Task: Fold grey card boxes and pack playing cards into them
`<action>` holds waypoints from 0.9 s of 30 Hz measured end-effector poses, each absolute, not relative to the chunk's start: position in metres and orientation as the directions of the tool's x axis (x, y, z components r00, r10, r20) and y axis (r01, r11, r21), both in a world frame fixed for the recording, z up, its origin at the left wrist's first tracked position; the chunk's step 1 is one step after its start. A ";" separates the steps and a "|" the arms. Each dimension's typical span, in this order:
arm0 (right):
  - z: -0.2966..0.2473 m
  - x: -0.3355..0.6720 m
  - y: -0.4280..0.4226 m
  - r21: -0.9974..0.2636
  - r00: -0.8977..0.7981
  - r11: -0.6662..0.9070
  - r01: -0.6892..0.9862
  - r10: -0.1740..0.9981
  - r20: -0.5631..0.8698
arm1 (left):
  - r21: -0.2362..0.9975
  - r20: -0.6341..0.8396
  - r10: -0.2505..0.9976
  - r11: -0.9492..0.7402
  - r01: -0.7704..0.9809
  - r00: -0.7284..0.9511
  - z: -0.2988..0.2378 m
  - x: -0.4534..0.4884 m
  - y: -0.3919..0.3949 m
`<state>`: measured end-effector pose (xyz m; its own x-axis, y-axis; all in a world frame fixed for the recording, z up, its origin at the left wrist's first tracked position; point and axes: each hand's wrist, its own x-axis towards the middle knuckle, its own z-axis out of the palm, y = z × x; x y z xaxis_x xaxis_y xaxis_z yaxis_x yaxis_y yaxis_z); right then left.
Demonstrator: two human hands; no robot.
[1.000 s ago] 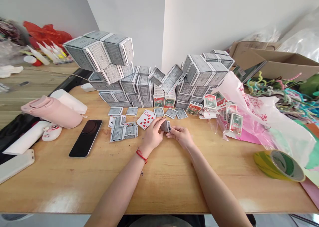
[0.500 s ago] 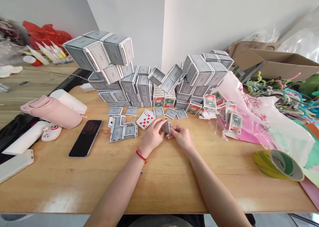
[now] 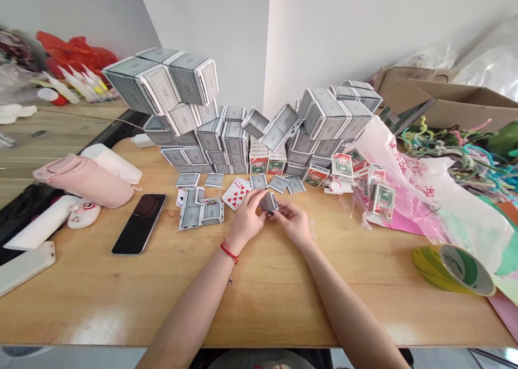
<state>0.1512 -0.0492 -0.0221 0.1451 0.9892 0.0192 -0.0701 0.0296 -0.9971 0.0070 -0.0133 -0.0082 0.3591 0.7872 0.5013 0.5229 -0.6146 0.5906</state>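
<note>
Between my two hands is a grey-backed playing card (image 3: 268,201), bent or folded, held just above the table. My left hand (image 3: 248,218) grips its left side, with the fingers over the top. My right hand (image 3: 292,221) pinches its lower right edge. Just left of the held card lie face-up heart cards (image 3: 236,193). Several folded cards (image 3: 279,183) rest in a row behind my hands. A cluster of grey cards (image 3: 192,213) lies to the left. Farther back stand blocks built from folded cards (image 3: 226,142).
Card boxes (image 3: 316,175) sit right of centre, beside a crumpled plastic bag (image 3: 408,169). A tape roll (image 3: 453,269) lies at the right. On the left are a phone (image 3: 138,224) and a pink bottle (image 3: 84,180). A cardboard box (image 3: 461,96) stands at the back right.
The held card has tilted and turned so that more of its patterned back shows. My right fingers have shifted to its lower edge, and the left fingers are slightly higher.
</note>
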 end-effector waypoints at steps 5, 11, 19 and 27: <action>-0.033 0.150 -0.049 -0.999 0.216 0.034 0.036 0.975 0.041 | 0.586 0.500 0.788 -0.613 0.530 0.360 -0.008 0.008 -0.014; -0.031 0.150 -0.049 -1.000 0.214 0.003 0.027 0.977 0.008 | 0.581 0.495 0.784 -0.619 0.527 0.375 -0.010 0.009 -0.013; -0.025 0.149 -0.052 -0.999 0.223 -0.022 0.036 0.975 -0.014 | 0.641 0.448 0.787 -0.613 0.462 0.423 -0.010 0.009 -0.014; -0.016 0.150 -0.049 -0.983 0.107 -0.066 -0.171 0.991 -0.085 | 0.880 0.366 0.816 -0.460 0.120 0.447 0.000 0.015 -0.023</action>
<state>0.1498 -0.0492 -0.0157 0.1070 0.9906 -0.0854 -0.1709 -0.0662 -0.9831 0.0153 -0.0233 0.0001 0.4471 0.8161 0.3661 0.1203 -0.4604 0.8795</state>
